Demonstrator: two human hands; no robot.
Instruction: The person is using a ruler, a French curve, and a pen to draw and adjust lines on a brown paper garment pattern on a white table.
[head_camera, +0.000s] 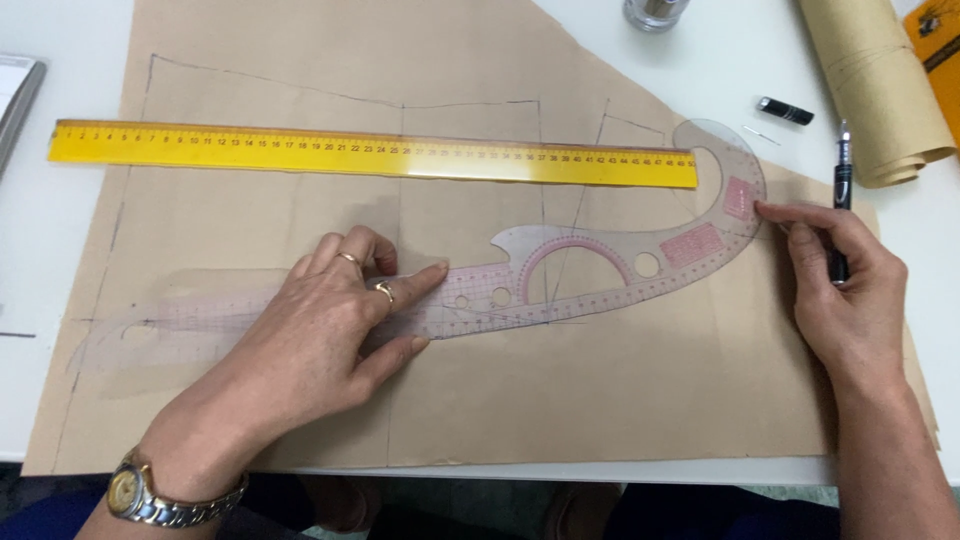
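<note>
A clear French curve ruler (560, 285) is pressed flat on brown pattern paper (640, 380) by the spread left hand (330, 335); its curled end is touched by the right hand (850, 290), fingers closed round a black pen (842, 185).

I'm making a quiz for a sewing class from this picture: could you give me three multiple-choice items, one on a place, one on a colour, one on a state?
1. Where does the straight ruler lie?
A. above the curved ruler, on the brown paper
B. on the paper roll
C. under the left hand

2. What colour is the straight ruler?
A. blue
B. yellow
C. green

3. What is the right hand doing?
A. resting flat and empty
B. lifting the paper roll
C. holding a pen while a fingertip touches the curved ruler's end

Answers:
1 A: it lies across the brown paper, farther from the person than the clear curved ruler, which the left hand presses flat.
2 B: it is plainly yellow.
3 C: the black pen sticks up from the fingers beside the curl.
</note>
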